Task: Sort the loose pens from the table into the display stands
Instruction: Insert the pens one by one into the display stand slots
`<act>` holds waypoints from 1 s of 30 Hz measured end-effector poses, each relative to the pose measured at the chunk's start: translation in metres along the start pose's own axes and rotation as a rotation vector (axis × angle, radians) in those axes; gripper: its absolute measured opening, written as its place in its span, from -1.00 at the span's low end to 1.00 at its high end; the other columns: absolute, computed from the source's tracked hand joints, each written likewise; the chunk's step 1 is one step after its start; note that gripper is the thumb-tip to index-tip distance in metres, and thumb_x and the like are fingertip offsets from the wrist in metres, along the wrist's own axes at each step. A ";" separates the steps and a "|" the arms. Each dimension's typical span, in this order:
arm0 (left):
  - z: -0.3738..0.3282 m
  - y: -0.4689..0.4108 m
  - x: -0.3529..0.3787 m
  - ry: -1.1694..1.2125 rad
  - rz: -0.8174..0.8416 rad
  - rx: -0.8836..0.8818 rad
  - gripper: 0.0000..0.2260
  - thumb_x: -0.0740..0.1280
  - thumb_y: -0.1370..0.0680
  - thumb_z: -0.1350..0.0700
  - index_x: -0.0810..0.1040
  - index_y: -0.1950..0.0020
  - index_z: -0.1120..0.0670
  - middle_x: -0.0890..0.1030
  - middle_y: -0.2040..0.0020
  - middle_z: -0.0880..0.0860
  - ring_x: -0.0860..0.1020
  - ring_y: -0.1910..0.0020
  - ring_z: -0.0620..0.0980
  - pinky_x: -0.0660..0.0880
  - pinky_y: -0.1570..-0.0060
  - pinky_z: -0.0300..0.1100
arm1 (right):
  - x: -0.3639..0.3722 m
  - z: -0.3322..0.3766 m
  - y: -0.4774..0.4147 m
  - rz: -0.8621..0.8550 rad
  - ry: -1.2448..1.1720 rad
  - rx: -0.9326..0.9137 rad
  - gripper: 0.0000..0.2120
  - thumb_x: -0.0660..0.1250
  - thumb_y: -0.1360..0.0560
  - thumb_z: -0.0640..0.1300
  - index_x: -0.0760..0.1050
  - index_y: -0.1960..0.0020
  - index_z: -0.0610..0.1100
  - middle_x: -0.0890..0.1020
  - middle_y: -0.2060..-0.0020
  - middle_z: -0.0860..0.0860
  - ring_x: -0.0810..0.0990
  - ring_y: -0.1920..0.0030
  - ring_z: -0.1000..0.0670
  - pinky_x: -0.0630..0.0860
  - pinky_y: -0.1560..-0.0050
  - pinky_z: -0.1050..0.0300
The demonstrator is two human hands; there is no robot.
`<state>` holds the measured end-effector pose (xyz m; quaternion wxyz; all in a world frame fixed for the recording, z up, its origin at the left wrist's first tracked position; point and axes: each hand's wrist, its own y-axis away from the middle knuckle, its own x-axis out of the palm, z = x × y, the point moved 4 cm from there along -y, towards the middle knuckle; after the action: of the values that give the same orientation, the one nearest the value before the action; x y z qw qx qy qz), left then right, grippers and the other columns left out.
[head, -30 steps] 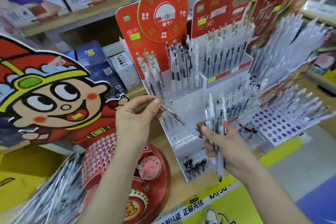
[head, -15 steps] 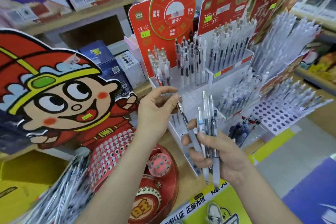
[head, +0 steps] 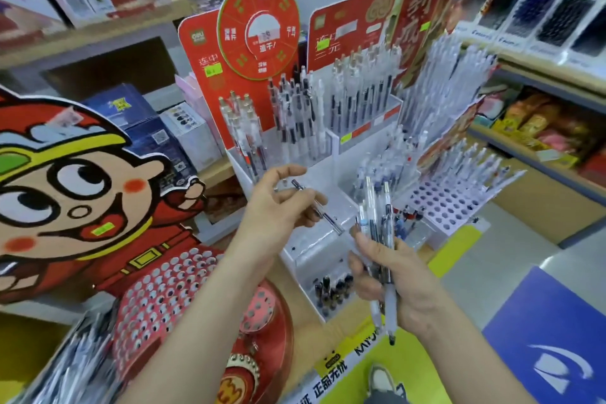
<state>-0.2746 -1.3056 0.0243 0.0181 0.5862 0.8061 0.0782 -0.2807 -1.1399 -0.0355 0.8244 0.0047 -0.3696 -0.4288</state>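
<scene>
Left hand (head: 278, 207) is pinching one pen (head: 328, 218), tilted, right in front of the stand (head: 331, 170). Right hand (head: 403, 285) is just beside it, also in front of the stand, gripping a bunch of pens (head: 388, 226) roughly upright.

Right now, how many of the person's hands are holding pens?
2. The left hand pinches a single pen before the clear display stand; the right hand grips a bunch of pens beside it.
</scene>
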 end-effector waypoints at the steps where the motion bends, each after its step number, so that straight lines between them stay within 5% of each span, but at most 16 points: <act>1: -0.001 -0.001 0.004 0.012 -0.019 0.020 -0.80 0.28 -0.58 0.30 0.44 -0.19 0.13 0.69 0.19 0.12 0.56 0.33 0.00 0.51 0.31 -0.25 | -0.007 0.005 -0.001 -0.027 -0.028 0.003 -0.54 0.71 -0.04 0.06 0.57 0.23 -0.10 0.51 0.44 -0.11 0.34 0.61 0.05 0.30 0.59 0.29; 5: -0.001 -0.009 0.012 -0.005 -0.143 0.098 -0.85 0.23 -0.61 0.28 0.47 -0.17 0.18 0.69 0.17 0.08 0.59 0.28 -0.02 0.55 0.22 -0.24 | -0.033 0.027 -0.009 -0.047 -0.087 0.010 -0.65 0.66 -0.17 -0.06 0.57 0.22 -0.15 0.43 0.47 -0.06 0.32 0.61 0.08 0.27 0.63 0.27; 9: -0.001 -0.015 0.023 0.011 -0.243 0.131 -0.91 0.21 -0.62 0.26 0.49 -0.07 0.14 0.69 0.18 0.05 0.58 0.28 -0.01 0.54 0.22 -0.23 | -0.053 0.049 -0.018 -0.106 -0.043 0.077 -0.88 0.40 -0.35 -0.21 0.53 0.16 -0.23 0.49 0.43 -0.08 0.40 0.53 0.05 0.24 0.63 0.28; 13: -0.001 -0.019 0.036 -0.006 -0.285 0.132 -0.92 0.24 -0.60 0.29 0.50 -0.05 0.17 0.67 0.26 0.06 0.55 0.35 -0.03 0.51 0.31 -0.24 | -0.058 0.062 -0.025 -0.014 0.062 0.175 -0.65 0.50 -0.22 -0.18 0.55 0.05 -0.29 0.65 0.13 -0.21 0.62 0.24 -0.06 0.30 0.60 0.27; 16: -0.010 -0.011 0.029 -0.053 -0.385 0.180 -0.92 0.28 -0.58 0.29 0.51 -0.04 0.15 0.67 0.28 0.05 0.55 0.37 -0.04 0.50 0.33 -0.25 | -0.047 0.066 -0.032 0.191 0.141 0.216 -0.55 0.65 -0.17 -0.13 0.57 0.04 -0.23 0.66 -0.01 -0.27 0.61 0.26 -0.07 0.34 0.55 0.26; 21: -0.029 0.040 -0.043 -0.187 -0.706 0.249 -0.99 0.41 -0.50 0.19 0.61 0.10 0.10 0.66 0.31 0.04 0.58 0.34 -0.05 0.52 0.28 -0.28 | -0.027 0.051 -0.048 0.301 0.266 0.249 -0.40 0.70 -0.06 0.03 0.57 0.04 -0.20 0.65 0.10 -0.26 0.45 0.46 -0.01 0.32 0.55 0.24; 25: -0.025 0.079 -0.089 -0.330 -0.845 0.189 -0.86 0.41 -0.51 0.16 0.64 0.24 -0.01 0.65 0.36 -0.03 0.55 0.37 -0.10 0.52 0.29 -0.27 | 0.005 0.022 -0.056 0.273 0.291 0.290 -0.72 0.46 -0.32 -0.15 0.55 0.03 -0.25 0.55 0.30 -0.18 0.34 0.53 0.02 0.25 0.57 0.24; 30: -0.012 0.100 -0.111 -0.481 -0.795 0.122 -0.85 0.45 -0.48 0.18 0.62 0.27 -0.01 0.66 0.33 -0.03 0.60 0.34 -0.11 0.55 0.26 -0.28 | 0.047 -0.010 -0.057 0.267 0.345 0.332 -0.87 0.33 -0.48 -0.28 0.61 0.00 -0.24 0.51 0.39 -0.09 0.35 0.52 0.03 0.22 0.56 0.24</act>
<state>-0.1473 -1.3816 0.0438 0.1985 0.2334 0.9442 -0.1207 -0.2975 -1.2125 -0.0325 0.9122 0.1640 -0.2865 -0.2427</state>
